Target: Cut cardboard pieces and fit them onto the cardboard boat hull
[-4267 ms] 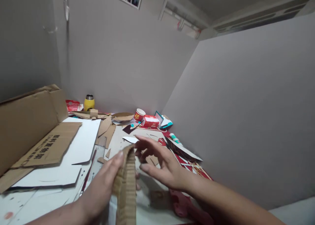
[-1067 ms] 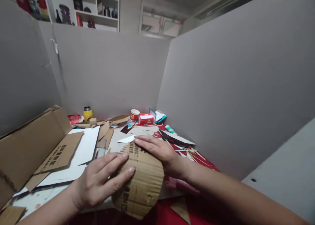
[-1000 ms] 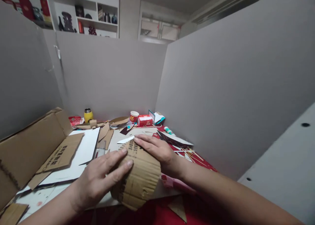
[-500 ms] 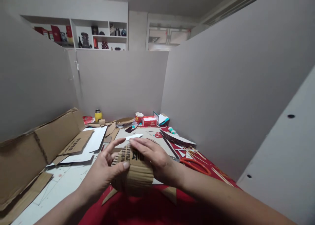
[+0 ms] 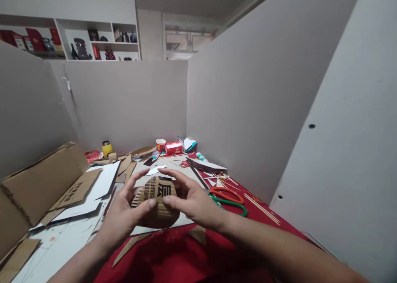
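Between my two hands is a rounded piece of corrugated cardboard (image 5: 159, 215) with black printed characters, bent into a curve. My left hand (image 5: 128, 204) grips its left side, the thumb on the near face and the fingers behind the upper edge. On the right side my right hand (image 5: 194, 200) holds it the same way, thumb pressed near a large black character. Beyond the hands lies a white paper scrap (image 5: 156, 170). Scissors with orange and green handles (image 5: 229, 200) rest on the red cloth (image 5: 173, 258), right of my right hand.
Cardboard offcuts (image 5: 197, 234) lie near the front. A folded cardboard box (image 5: 46, 167) and white sheets (image 5: 107, 177) fill the left. Thin wooden sticks (image 5: 262, 208) lie right. Farther back stand a yellow jar (image 5: 107, 148), a paper cup (image 5: 160, 145) and a red box (image 5: 173, 148). Grey partitions (image 5: 124, 101) surround the table.
My view has swung to the right. The cardboard has turned in my hands, showing a large character more fully. My right hand has shifted from lying over its top to gripping its side with the thumb in front.
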